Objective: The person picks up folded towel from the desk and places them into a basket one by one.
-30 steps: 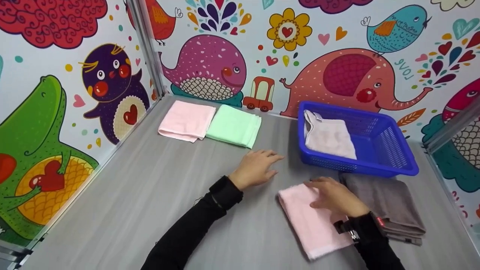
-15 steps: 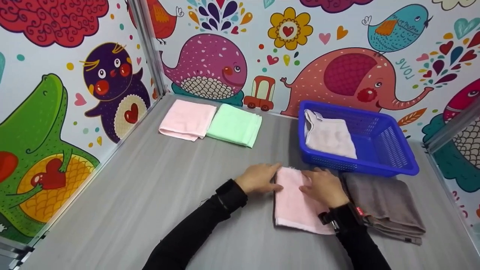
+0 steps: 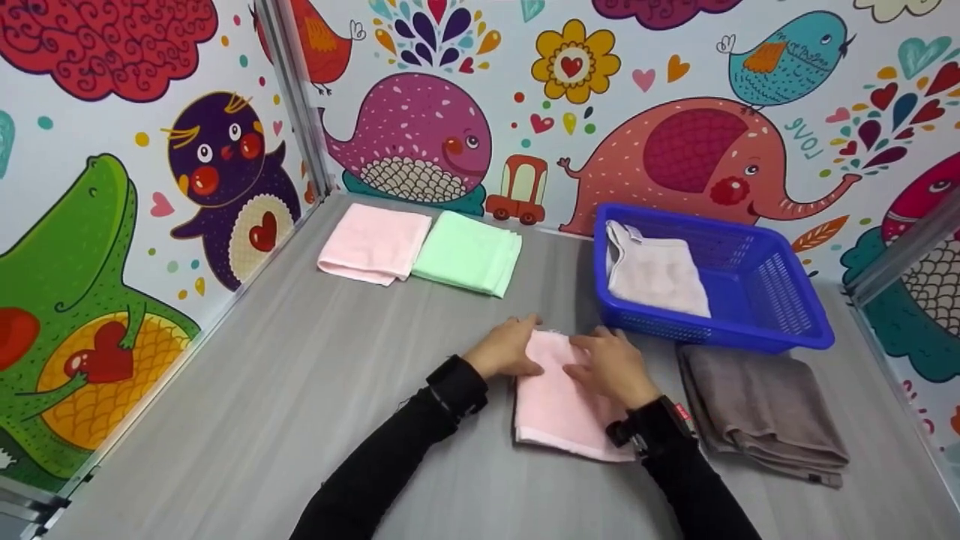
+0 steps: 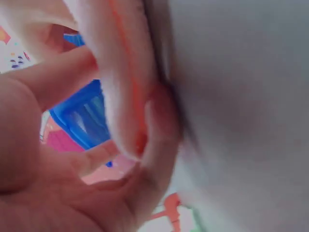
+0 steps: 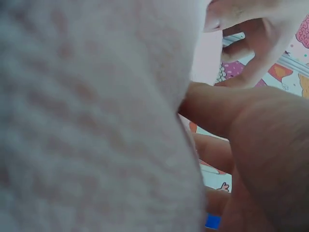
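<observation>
A folded pink towel (image 3: pixel 551 409) lies on the grey table in front of me, its near edge toward my body. My left hand (image 3: pixel 508 348) pinches its far left corner; the left wrist view shows the thumb on one side of the folded edge (image 4: pixel 118 82) and a finger curled round the other. Toward the far right corner, my right hand (image 3: pixel 616 367) pinches the same towel. Up close in the right wrist view, that thumb (image 5: pixel 207 106) presses into the cloth (image 5: pixel 96 125), with fingers partly hidden behind it.
A blue plastic basket (image 3: pixel 765 289) holding a folded pale towel (image 3: pixel 660 277) stands at the back right. Before it lies a folded grey-brown towel (image 3: pixel 765 405). Folded pink (image 3: pixel 375 240) and green towels (image 3: pixel 469 251) lie side by side at the back left. Patterned walls enclose the table.
My left hand has come to the pink towel's left corner and gripped it. The towel has turned straighter and shifted left, away from the grey-brown towel, with both hands on it.
</observation>
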`<action>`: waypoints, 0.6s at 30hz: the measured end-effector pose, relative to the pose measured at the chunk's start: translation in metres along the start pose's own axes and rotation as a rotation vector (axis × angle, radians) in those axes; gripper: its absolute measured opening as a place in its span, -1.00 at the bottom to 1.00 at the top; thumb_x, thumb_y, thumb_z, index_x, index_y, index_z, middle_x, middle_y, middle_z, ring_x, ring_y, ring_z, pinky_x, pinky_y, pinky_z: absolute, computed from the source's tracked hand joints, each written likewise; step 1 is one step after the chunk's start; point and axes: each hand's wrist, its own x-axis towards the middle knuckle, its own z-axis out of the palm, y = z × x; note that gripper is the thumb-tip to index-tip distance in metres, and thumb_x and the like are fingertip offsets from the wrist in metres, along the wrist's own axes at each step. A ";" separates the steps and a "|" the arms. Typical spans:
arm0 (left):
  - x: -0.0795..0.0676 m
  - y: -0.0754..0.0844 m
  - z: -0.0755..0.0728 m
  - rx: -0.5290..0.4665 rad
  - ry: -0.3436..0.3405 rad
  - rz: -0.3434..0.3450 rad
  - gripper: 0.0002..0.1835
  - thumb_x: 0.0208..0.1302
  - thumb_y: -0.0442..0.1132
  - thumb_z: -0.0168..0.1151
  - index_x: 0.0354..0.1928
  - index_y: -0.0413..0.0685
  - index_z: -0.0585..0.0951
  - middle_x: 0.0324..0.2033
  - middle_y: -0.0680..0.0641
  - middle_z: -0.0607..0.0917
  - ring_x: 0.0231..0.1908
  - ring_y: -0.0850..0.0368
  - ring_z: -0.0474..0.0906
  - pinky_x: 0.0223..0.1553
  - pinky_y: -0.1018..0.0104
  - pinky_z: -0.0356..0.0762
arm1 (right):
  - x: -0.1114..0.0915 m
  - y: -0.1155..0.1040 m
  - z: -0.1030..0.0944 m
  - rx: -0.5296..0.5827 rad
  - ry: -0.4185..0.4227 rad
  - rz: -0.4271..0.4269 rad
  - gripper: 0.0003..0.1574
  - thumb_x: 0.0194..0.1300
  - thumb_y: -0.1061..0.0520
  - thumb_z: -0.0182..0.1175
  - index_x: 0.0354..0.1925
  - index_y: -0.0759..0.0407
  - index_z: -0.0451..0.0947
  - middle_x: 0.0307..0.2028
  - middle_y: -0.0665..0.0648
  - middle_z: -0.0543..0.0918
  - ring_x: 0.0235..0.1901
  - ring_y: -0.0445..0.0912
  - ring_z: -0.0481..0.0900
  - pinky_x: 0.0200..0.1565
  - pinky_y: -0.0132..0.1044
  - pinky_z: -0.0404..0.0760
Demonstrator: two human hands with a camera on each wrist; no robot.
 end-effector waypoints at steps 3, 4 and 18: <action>0.003 -0.007 -0.001 -0.104 -0.003 0.003 -0.23 0.10 -0.28 0.56 0.34 -0.27 0.42 0.11 -0.32 0.66 0.12 -0.17 0.60 0.24 0.02 0.55 | 0.001 0.002 -0.001 0.038 -0.017 -0.030 -0.35 0.24 -0.08 0.45 0.21 0.20 0.66 0.00 0.37 0.72 0.16 0.32 0.59 0.32 0.34 0.41; 0.004 -0.009 -0.002 -0.136 -0.001 0.002 -0.27 0.09 -0.31 0.54 0.30 -0.29 0.44 0.06 -0.30 0.67 0.08 -0.14 0.61 0.20 0.04 0.57 | 0.001 0.004 -0.003 0.054 -0.029 -0.045 -0.32 0.23 -0.09 0.46 0.22 0.21 0.64 -0.01 0.37 0.71 0.14 0.31 0.59 0.33 0.34 0.39; 0.006 -0.025 -0.009 -0.147 0.025 0.043 -0.62 0.17 -0.30 0.45 0.02 -0.28 0.65 -0.06 -0.23 0.75 -0.06 -0.03 0.61 0.13 0.08 0.60 | -0.004 0.037 -0.010 0.407 -0.146 0.093 -0.22 -0.13 0.10 0.64 0.00 0.34 0.49 -0.19 0.22 0.63 -0.16 0.09 0.56 -0.02 0.04 0.57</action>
